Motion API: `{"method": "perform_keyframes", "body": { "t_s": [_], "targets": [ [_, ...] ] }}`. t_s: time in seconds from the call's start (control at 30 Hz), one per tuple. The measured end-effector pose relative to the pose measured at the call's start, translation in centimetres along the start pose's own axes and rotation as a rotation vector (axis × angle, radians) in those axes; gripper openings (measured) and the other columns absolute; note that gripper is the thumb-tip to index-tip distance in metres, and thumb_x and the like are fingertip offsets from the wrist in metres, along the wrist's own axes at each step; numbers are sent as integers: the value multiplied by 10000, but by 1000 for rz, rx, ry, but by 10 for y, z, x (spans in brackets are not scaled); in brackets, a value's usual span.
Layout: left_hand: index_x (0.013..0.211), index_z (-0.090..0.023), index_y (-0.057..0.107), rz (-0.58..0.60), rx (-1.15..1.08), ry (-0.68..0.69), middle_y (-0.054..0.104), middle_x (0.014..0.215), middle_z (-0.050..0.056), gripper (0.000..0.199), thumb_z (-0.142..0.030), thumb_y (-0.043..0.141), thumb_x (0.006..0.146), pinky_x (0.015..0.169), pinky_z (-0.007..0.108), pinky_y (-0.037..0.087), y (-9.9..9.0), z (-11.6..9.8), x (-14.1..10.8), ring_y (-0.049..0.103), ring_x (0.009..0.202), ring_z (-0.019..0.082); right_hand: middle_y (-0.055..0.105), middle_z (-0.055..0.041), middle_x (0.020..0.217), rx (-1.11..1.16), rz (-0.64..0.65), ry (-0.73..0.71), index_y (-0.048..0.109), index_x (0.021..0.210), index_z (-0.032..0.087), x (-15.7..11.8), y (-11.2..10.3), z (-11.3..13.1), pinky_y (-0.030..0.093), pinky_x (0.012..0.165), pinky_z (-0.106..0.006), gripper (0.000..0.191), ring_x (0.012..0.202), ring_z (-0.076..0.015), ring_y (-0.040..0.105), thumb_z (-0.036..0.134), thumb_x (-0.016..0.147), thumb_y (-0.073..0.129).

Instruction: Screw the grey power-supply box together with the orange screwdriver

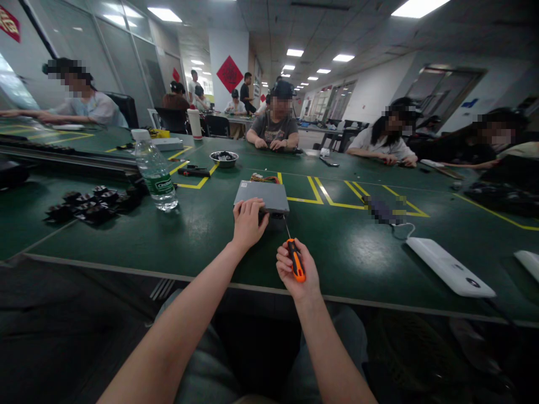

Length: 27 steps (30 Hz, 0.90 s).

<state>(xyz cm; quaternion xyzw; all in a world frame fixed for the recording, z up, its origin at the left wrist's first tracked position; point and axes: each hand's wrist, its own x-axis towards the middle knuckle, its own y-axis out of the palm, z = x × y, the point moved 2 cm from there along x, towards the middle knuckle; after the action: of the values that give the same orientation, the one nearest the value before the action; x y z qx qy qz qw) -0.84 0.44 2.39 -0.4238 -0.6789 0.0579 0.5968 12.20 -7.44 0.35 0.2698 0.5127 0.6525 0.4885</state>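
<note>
A grey metal computer power supply [263, 193] lies flat on the green table, with a bundle of coloured cables [265, 178] coming out behind it. My left hand [249, 223] grips its near left edge, fingers over the top and thumb at the front side. In my right hand [298, 266] is an orange and black screwdriver [297, 261], the fingers closed round its handle. Its thin shaft points up and away toward the near right corner of the power supply. Whether the tip touches a screw there is too small to tell.
Left on the table [202, 238] stand a water bottle [158, 174] and a pile of black parts [95, 205]. Beyond are a metal bowl [224, 159], a black tool [193, 170] and a white cup [194, 123]. A white device [448, 266] lies right. Several people sit around.
</note>
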Motion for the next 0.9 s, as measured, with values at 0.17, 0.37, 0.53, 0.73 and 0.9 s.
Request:
{"method": "perform_keyframes", "body": {
  "t_s": [0.17,0.37,0.53,0.73,0.9],
  "targets": [
    [1032,-231,488,0,-1,-5,577,1169,64,208,-263,498,827,1024,419,235,1,1,0,472,1155,216,441,39,586,10,6,-11,521,732,134,-2,0,-1,355,353,-106,195,425,-27,395,273,849,450],
    [1035,-228,486,-6,-6,0,574,1171,59,215,-258,501,823,1026,408,234,1,1,0,470,1156,212,452,26,582,4,-15,-15,527,723,124,-4,1,-3,349,351,-112,252,421,-29,397,273,875,390],
    [1029,-228,487,-6,-2,-2,573,1172,58,205,-264,500,827,1025,405,237,1,1,0,472,1152,212,452,23,579,16,-32,-15,527,725,124,-2,2,-2,347,344,-112,277,419,-30,393,270,890,358],
    [1031,-223,486,-8,2,3,573,1171,60,208,-260,504,827,1024,408,233,2,1,0,473,1147,211,454,23,577,26,-49,-23,527,731,119,-2,2,-2,344,341,-112,316,420,-28,376,277,911,321],
    [1031,-225,480,-16,-8,11,578,1163,42,206,-261,506,829,1030,393,222,2,1,0,471,1149,191,464,23,572,20,-56,-31,532,732,115,0,1,-2,343,338,-113,340,411,-25,364,292,923,312]
  ]
}}
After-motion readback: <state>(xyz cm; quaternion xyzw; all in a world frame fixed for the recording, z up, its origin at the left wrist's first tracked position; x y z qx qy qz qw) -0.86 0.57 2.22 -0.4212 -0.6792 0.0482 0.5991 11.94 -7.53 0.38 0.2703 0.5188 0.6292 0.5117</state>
